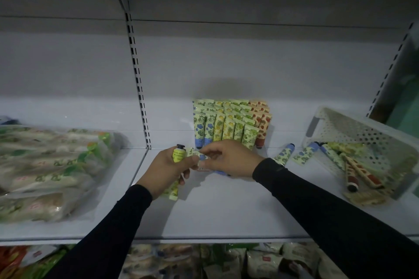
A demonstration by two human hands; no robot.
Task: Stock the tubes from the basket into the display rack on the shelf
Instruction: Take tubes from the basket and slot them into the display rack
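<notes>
your basket point(362, 133) lies tipped on its side at the right end of the shelf point(226, 210), its open mouth facing left, with a loose pile of tubes point(353, 172) spilling out of it, some red-patterned, some green and blue. two blue-flowered tubes point(294, 154) lie flat on the shelf just outside the basket's mouth. the display rack point(231, 124) stands against the back wall at the middle, packed in rows: blue-flowered tubes at the left, yellow and green in the middle, red at the right. a heap of bagged goods point(52, 170) fills the left part of the shelf, past the slotted upright point(138, 79). the front strip of the shelf between your arms lies bare up to its edge.

your left hand point(167, 172) grips a yellow tube point(178, 154), cap up, with another tube poking out below your fingers. your right hand point(231, 158) pinches a green-leafed tube point(192, 152) at its end, just in front of the rack's lowest row, touching the left hand.
</notes>
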